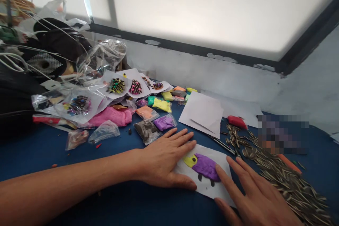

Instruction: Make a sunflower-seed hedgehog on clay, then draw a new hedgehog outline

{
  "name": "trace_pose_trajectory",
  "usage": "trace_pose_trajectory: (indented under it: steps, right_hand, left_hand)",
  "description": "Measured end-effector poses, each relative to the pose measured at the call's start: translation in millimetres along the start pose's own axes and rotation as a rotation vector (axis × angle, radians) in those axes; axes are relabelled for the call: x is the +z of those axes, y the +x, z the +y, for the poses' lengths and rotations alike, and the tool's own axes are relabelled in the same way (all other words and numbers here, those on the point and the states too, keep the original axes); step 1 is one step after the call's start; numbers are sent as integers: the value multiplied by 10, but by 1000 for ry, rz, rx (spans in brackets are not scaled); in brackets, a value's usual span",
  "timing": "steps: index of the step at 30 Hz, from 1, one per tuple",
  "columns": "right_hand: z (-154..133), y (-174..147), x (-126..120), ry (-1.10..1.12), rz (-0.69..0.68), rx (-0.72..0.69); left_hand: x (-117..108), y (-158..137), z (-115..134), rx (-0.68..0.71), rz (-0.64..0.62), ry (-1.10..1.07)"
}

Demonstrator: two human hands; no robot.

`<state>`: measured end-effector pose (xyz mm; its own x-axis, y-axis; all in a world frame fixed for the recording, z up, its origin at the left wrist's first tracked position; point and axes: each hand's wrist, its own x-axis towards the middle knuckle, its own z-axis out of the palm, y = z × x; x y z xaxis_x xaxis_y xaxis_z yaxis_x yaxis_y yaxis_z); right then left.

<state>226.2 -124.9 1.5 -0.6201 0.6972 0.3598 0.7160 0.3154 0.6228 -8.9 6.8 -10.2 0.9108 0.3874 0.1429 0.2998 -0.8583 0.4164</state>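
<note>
On the blue table lies a white sheet of paper [190,169] bearing a flat clay animal [205,166]. Its body is purple, its head yellow with a black eye, and two dark legs show below. My left hand [169,162] rests flat over the sheet's left edge, fingers stretched out. My right hand [251,190] is at the right side, fingers apart, with the index fingertip touching or just above the purple body's right end. Neither hand holds anything.
Sunflower seeds [286,180] spread along the right. Behind are blank paper sheets [202,111], a purple clay packet [164,122], a dark clay packet [147,132] and a pen [224,144]. Several seed-covered clay animals on paper [116,86] stand at back left, near plastic bags [106,54].
</note>
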Motion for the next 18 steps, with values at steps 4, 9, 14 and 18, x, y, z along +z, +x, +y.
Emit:
trace_pose_trajectory:
  steps: [4,9,14,18]
  right_hand:
    - [11,-88,28,0,-12,-24]
    - [-7,-118,42,14,6,-108]
    - [-25,-82,53,3,26,-117]
    - [-29,-59,42,56,5,-82]
  left_hand:
    - [0,4,-4,9,0,7]
    - [-2,11,-4,11,-5,23]
    - [-6,2,-2,18,2,34]
    - [0,0,0,12,-1,42]
